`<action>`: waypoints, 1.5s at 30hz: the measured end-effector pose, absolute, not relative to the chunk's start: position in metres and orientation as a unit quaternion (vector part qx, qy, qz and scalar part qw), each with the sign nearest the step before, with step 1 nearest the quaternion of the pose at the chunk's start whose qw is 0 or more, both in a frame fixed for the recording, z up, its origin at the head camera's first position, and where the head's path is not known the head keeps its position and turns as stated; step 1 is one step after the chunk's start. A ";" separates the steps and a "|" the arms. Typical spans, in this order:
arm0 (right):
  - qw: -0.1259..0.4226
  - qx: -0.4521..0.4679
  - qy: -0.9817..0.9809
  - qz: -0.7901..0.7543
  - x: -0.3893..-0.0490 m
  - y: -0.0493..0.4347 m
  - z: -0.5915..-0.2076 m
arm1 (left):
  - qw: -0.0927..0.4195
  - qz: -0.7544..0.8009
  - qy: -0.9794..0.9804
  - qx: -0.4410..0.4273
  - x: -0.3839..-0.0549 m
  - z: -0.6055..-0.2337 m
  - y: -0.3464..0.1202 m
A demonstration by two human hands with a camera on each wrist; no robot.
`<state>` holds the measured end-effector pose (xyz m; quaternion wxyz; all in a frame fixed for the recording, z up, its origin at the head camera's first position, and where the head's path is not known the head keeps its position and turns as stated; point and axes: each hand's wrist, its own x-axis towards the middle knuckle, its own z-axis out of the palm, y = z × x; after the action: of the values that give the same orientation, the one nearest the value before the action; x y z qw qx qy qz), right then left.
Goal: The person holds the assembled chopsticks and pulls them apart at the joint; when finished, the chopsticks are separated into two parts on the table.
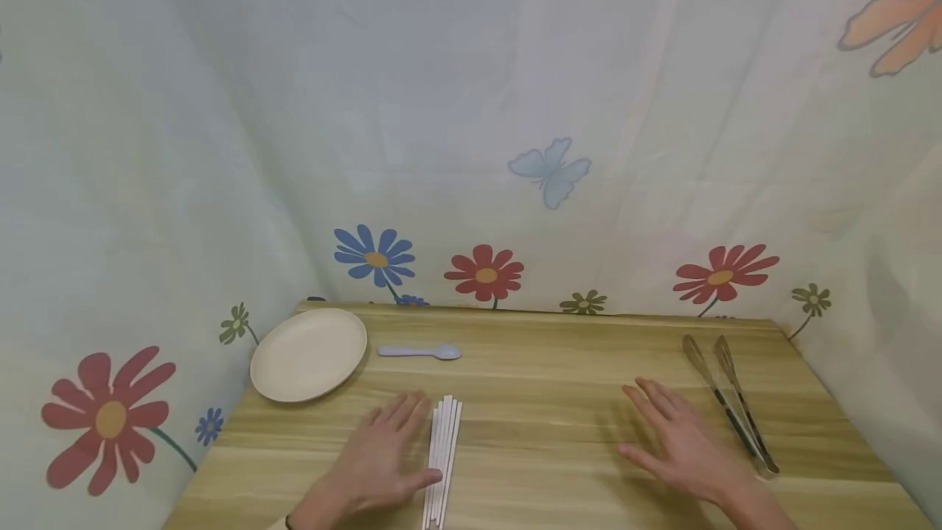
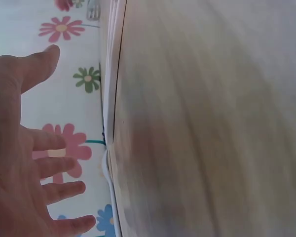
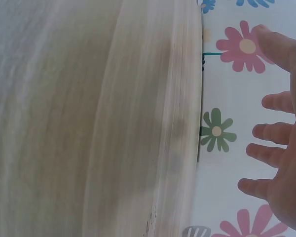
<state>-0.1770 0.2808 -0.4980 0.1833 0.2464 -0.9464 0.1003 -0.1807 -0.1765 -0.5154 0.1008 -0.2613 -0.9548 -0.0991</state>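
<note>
Over the wooden table [image 1: 545,432], the left hand [image 1: 377,460] and right hand [image 1: 680,444] are apart, fingers extended, holding nothing; the white sticks [image 1: 446,432] seem best gathered together at mid-length

We see that the surface [image 1: 559,432] has the look of wood, with streaky yellow-brown grain and a smooth finish of low shine. The plate [image 1: 309,358] is smooth and rather matt. The spoon [image 1: 446,352] looks like smooth, pale plastic. The white sticks [image 1: 444,448] show us a plain, matt face. On the tongs [image 1: 736,421] we notice metal heads and dark handles, perhaps plastic-coated, but they are too small for us to be sure. The printed cloth [image 1: 456,105] is matt, with soft folds.
</note>
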 end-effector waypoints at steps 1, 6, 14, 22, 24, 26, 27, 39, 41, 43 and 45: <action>0.183 0.249 -0.945 0.103 -0.177 0.280 -0.499 | 0.104 -0.099 -0.953 -0.265 -0.180 -0.516 -0.175; 0.170 0.250 -0.945 0.125 -0.180 0.277 -0.500 | 0.117 -0.099 -0.950 -0.273 -0.180 -0.518 -0.170; 0.155 0.243 -0.949 0.130 -0.182 0.272 -0.499 | 0.087 -0.113 -0.952 -0.271 -0.180 -0.516 -0.161; 0.143 0.246 -0.948 0.144 -0.183 0.269 -0.501 | 0.057 -0.104 -0.955 -0.273 -0.177 -0.514 -0.155; 0.144 0.246 -0.947 0.146 -0.183 0.269 -0.501 | 0.063 -0.109 -0.952 -0.278 -0.177 -0.514 -0.153; 0.147 0.248 -0.946 0.148 -0.184 0.268 -0.502 | 0.074 -0.112 -0.951 -0.280 -0.177 -0.514 -0.152; 0.147 0.248 -0.946 0.147 -0.184 0.268 -0.502 | 0.080 -0.113 -0.950 -0.281 -0.178 -0.515 -0.151; 0.133 0.257 -0.946 0.143 -0.186 0.257 -0.502 | 0.064 -0.155 -0.950 -0.264 -0.172 -0.519 -0.139; 0.134 0.261 -0.946 0.138 -0.187 0.256 -0.502 | 0.064 -0.152 -0.951 -0.260 -0.172 -0.519 -0.137; 0.135 0.266 -0.945 0.136 -0.188 0.254 -0.503 | 0.066 -0.146 -0.953 -0.256 -0.172 -0.518 -0.136; 0.134 0.271 -0.944 0.134 -0.190 0.253 -0.503 | 0.068 -0.141 -0.955 -0.254 -0.171 -0.518 -0.135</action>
<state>-0.1896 0.2531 -0.5032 0.1344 0.2715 -0.9435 0.1341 -0.1715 -0.1350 -0.5180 0.0679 -0.2539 -0.9546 -0.1407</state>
